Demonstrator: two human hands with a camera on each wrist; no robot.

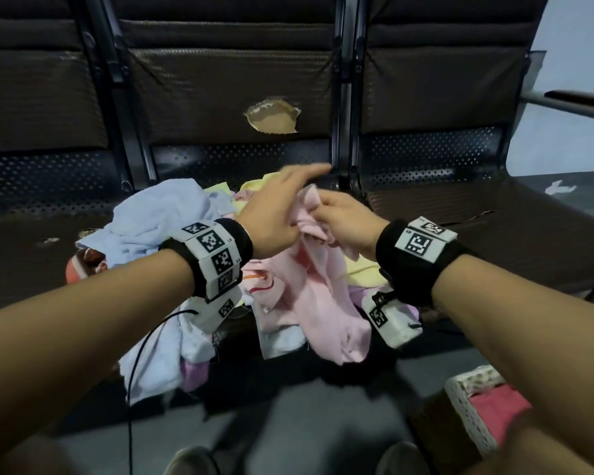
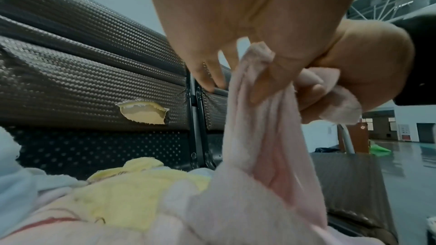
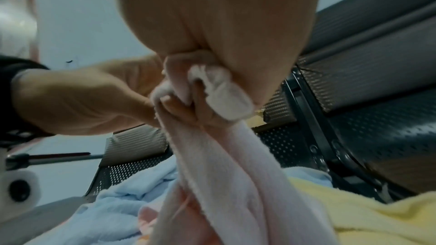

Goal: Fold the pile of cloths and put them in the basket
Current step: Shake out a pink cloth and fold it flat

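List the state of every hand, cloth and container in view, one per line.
Left hand: pinching the pink cloth, other fingers extended.
Right hand: gripping the pink cloth.
Pink cloth: unfolded, top end lifted, rest trailing on the pile.
Pile of cloths: crumpled, unfolded, on the seat.
Basket: holds a pink cloth.

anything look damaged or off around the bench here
Yes: the dark textured backrest of the middle seat has a torn hole with ragged edges, exposing tan padding. The seat on the left also shows small scuffed tears. The unfolded cloth pile is simply the work at hand.
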